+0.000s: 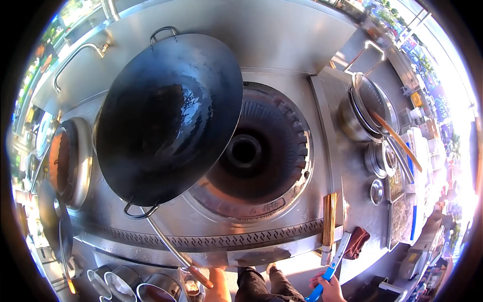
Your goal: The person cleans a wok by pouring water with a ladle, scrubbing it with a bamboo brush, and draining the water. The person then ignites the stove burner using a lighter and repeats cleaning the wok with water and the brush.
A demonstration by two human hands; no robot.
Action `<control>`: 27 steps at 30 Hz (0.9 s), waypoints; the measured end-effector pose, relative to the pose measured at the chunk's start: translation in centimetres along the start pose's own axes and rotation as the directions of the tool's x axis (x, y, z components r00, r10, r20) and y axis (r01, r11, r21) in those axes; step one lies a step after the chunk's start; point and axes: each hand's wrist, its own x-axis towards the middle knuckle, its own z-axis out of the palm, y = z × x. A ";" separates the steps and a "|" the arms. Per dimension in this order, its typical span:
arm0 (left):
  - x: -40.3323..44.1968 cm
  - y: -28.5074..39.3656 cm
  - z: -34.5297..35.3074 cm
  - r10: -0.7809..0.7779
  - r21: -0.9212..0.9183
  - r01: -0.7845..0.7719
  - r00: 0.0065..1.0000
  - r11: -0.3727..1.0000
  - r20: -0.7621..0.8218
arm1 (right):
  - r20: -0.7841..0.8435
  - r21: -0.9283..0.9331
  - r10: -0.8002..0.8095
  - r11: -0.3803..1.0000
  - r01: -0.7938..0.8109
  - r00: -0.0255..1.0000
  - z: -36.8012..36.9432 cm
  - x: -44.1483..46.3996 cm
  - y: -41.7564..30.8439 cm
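In the head view, the right hand (329, 289), at five o'clock, is closed with curled fingers around a blue-handled tool (328, 273). The left hand (217, 281), near six o'clock, lies right by the wooden end of a long metal handle (171, 245); its fingers are hard to make out, so its opening and any hold cannot be told. The dark wok (168, 121) sits tilted at ten o'clock, partly hiding the burner (271, 151). The lower frame edge cuts off both arms.
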 end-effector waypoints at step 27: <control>1.1 -0.5 0.6 0.034 -0.071 -0.033 0.999 0.997 0.021 | 0.123 0.001 -0.046 0.999 0.047 0.991 -2.4 0.2 0.2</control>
